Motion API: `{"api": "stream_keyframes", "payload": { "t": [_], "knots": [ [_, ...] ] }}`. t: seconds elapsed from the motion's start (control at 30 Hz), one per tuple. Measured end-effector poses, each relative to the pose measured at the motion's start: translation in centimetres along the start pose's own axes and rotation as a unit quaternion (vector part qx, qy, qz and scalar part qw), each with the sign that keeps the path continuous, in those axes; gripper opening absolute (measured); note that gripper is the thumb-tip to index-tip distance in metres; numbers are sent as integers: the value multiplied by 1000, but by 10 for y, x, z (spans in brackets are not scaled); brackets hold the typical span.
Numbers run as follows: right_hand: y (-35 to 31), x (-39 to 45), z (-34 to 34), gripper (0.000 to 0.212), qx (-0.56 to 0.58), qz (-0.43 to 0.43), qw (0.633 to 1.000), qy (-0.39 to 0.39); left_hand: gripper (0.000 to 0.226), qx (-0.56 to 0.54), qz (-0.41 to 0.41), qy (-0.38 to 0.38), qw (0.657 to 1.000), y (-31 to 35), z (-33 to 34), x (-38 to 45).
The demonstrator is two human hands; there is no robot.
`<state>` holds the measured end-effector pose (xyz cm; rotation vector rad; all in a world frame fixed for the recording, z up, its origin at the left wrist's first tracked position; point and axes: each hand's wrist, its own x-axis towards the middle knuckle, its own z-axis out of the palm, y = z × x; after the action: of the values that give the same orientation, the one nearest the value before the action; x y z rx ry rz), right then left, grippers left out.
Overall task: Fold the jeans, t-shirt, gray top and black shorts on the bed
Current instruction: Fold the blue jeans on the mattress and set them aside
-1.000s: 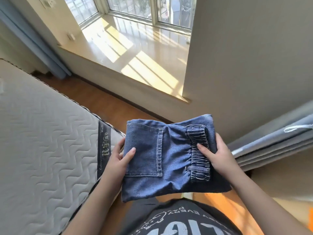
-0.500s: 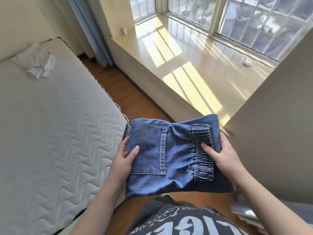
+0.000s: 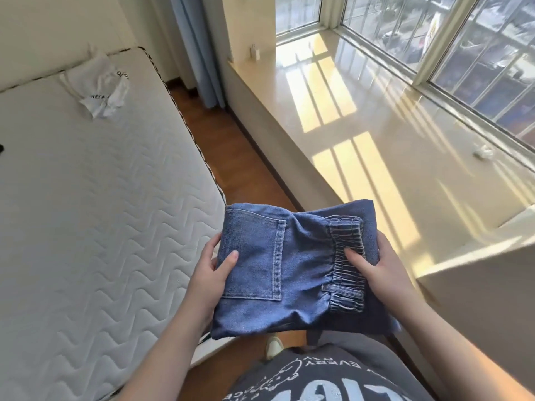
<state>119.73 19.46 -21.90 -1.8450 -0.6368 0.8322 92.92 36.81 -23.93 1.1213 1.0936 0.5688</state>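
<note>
The blue jeans [image 3: 292, 270] are folded into a compact square, back pocket and elastic waistband facing up. I hold them in the air beside the bed, over the wooden floor. My left hand [image 3: 210, 274] grips their left edge with the thumb on the pocket. My right hand [image 3: 376, 270] grips the right edge, thumb on the waistband. A crumpled white t-shirt [image 3: 100, 88] with dark lettering lies on the bed [image 3: 86, 212] near its far end. The gray top and black shorts are out of view.
The quilted white mattress fills the left. A strip of wooden floor [image 3: 231, 157] runs between the bed and a sunlit window ledge [image 3: 376, 117] on the right. A blue curtain [image 3: 199, 47] hangs at the far corner. A small dark item [image 3: 1, 148] shows at the left edge.
My view has swung left and up toward the head of the bed, bringing the white t-shirt and more window into sight. Both hands keep the same grip on the folded jeans.
</note>
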Motion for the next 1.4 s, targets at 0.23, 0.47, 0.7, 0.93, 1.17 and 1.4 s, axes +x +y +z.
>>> {"api": "stream_keyframes", "payload": {
  "t": [0.23, 0.47, 0.7, 0.93, 1.17, 1.4],
  "knots": [
    [-16, 112, -18, 42, 59, -26, 996, -63, 43, -4, 0, 59, 998, 29, 43, 73],
    [-34, 210, -14, 39, 0, -52, 995, -87, 50, -11, 4, 124, 992, 57, 60, 128],
    [-65, 282, 27, 31, -33, -49, 987, -147, 47, -49, -22, 191, 980, 66, 35, 175],
    [-101, 363, 98, 32, -48, -44, 976, -208, 47, -59, -25, 205, 977, 78, -25, 244],
    [-147, 429, 176, 46, -51, -40, 966, -251, 53, -77, -30, 205, 975, 115, -84, 308],
    [-181, 486, 233, 44, -46, -38, 959, -276, 52, -86, -21, 230, 969, 140, -129, 363]
  ]
}}
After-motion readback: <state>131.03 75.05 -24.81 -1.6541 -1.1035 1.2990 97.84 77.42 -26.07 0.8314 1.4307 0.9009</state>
